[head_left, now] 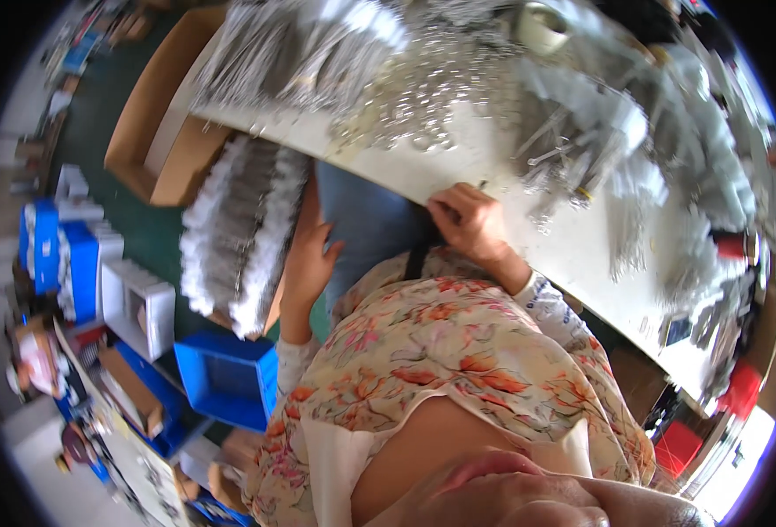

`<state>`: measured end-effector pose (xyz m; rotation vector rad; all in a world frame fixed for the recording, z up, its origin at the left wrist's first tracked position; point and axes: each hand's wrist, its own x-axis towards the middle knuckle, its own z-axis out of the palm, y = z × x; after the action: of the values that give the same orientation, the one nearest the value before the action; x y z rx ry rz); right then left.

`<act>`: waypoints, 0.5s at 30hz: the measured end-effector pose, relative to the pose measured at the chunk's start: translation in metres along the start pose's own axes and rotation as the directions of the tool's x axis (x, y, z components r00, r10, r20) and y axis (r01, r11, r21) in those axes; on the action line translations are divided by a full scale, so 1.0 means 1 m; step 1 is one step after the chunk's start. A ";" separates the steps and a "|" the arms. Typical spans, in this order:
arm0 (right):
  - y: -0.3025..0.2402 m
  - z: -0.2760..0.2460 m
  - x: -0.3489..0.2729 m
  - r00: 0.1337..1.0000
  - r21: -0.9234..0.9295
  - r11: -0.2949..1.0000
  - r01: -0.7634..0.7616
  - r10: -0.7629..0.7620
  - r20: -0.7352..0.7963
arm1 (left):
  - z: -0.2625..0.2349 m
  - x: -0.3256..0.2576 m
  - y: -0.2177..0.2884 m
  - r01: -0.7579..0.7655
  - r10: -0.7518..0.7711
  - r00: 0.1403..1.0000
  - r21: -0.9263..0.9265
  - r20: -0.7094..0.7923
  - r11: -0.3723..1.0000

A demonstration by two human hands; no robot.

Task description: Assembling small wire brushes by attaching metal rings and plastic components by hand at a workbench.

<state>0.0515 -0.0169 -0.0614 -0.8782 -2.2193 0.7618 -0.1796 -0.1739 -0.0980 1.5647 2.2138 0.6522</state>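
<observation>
Right hand: your right hand (467,224) is resting knuckles-up on the near edge of the white table (581,255), fingers curled over the rim; whether they are pinching anything beneath is hidden, so you cannot tell.
Left hand: your left hand (309,255) is hanging below the table edge, fingers loosely spread and holding nothing, lying against the stack of clear packets (243,233) on one side and your blue-clad lap (366,224) on the other.
Key relation: the stack of clear packets is lying just to the left of your left hand, its long axis running from the table edge down toward the blue bin (225,373); your left hand is touching or almost touching it, while your right hand is sitting well apart across your lap.
On the table: a heap of small shiny metal parts (414,105) is spreading beyond your right hand, with more clear bags (318,44) piled to the far left and loose bags (599,132) to the right.
In the way: the table rim is sitting between your two hands, and your own lap is filling the gap.
Around: a cardboard box (155,132) is standing past the packets, and a white box (137,307) is sitting left of the blue bin.
</observation>
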 end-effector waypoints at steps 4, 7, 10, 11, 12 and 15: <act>0.004 -0.004 -0.002 0.999 0.020 0.999 0.030 -0.029 -0.038 | -0.027 0.003 0.017 0.074 -0.073 0.997 -0.052 0.024 0.996; 0.008 -0.005 -0.003 0.996 0.019 0.998 0.060 -0.059 -0.064 | -0.046 0.019 0.036 0.044 -0.038 0.998 -0.147 0.042 0.988; 0.006 -0.006 -0.004 0.994 0.017 0.995 0.096 -0.094 -0.062 | -0.058 0.044 0.057 -0.029 0.042 0.998 -0.304 0.038 0.952; 0.007 -0.007 -0.003 0.994 0.020 0.995 0.099 -0.098 -0.043 | -0.062 0.055 0.071 -0.076 0.096 0.994 -0.298 0.054 0.952; 0.008 -0.008 -0.003 0.994 0.011 0.995 0.096 -0.096 -0.058 | -0.066 0.069 0.085 -0.093 0.114 0.992 -0.297 0.054 0.950; 0.005 -0.021 -0.004 0.994 0.197 0.977 -0.081 0.063 0.093 | -0.075 0.119 0.130 -0.268 0.307 0.949 -0.325 0.072 0.907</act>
<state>0.0704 -0.0108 -0.0526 -0.8436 -2.1479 1.0557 -0.1565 -0.0369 0.0340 1.7229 1.7046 0.9148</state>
